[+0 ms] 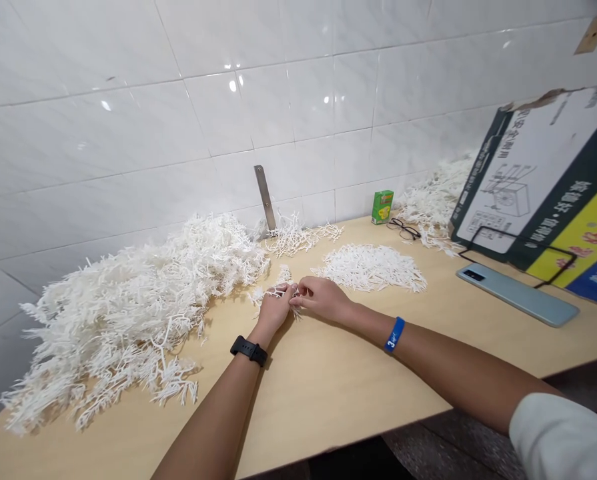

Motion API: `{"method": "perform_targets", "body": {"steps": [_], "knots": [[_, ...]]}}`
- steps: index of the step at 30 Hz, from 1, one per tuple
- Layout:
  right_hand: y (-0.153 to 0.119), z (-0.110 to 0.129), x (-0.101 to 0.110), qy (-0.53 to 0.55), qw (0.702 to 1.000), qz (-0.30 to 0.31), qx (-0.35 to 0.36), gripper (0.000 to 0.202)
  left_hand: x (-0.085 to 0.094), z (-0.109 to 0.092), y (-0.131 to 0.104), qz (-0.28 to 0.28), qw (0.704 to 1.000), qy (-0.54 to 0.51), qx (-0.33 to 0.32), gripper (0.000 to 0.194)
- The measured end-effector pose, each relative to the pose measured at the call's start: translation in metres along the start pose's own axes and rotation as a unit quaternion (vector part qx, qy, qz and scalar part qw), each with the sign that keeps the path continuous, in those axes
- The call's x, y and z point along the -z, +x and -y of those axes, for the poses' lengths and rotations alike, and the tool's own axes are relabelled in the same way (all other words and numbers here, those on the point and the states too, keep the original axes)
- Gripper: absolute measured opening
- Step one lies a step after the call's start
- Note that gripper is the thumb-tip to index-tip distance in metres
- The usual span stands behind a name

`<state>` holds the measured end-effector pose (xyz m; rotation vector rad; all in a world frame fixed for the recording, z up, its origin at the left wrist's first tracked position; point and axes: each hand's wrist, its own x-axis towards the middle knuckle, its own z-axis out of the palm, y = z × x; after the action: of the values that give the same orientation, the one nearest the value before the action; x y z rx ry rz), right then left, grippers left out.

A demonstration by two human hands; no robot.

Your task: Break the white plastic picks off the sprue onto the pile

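My left hand (277, 308), with a black watch on its wrist, is closed on a branched white plastic piece (277, 292) near the middle of the table. Touching it from the right is my right hand (322, 297), its thumb and fingers pinched at the same piece; a blue band circles that wrist. Thin white ends stick out below the fingers. A large heap of branched white pieces (128, 313) lies to the left. Behind my right hand spreads a flat pile of small white sticks (373, 267).
Against the tiled wall stand a metal strip (265, 199) and a small green box (382, 207). Black glasses (403, 229) lie beside more white pieces (435, 200). On the right are a phone (518, 293), a black wire stand and a large printed carton (543, 193).
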<state>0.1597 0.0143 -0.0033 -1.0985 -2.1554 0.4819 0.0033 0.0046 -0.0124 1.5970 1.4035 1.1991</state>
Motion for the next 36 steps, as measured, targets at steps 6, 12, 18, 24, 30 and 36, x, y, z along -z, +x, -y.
{"method": "perform_targets", "body": {"steps": [6,12,18,24,30,36], "knots": [[0.000,-0.010,0.003,-0.038,0.998,0.031,0.042,0.024,0.001,-0.003,-0.001,0.047,0.999,0.004,-0.005,0.028],[-0.002,-0.014,0.006,-0.014,0.995,0.047,0.091,0.036,0.002,-0.004,-0.002,0.084,0.996,0.012,-0.030,0.044],[0.001,-0.014,-0.005,0.046,0.999,0.007,0.020,0.038,-0.001,-0.006,-0.003,0.070,0.995,0.019,-0.064,0.040],[0.015,-0.050,0.030,0.064,0.958,-0.240,-0.141,0.033,0.000,-0.009,-0.006,0.095,0.995,0.001,-0.040,0.040],[0.021,-0.077,0.061,0.000,0.933,-0.297,-0.201,0.046,0.002,-0.002,0.001,0.015,0.998,-0.053,0.004,0.039],[0.008,-0.041,0.025,0.066,0.982,-0.167,-0.057,0.042,0.001,-0.004,-0.002,0.015,0.998,-0.063,0.014,0.048]]}}
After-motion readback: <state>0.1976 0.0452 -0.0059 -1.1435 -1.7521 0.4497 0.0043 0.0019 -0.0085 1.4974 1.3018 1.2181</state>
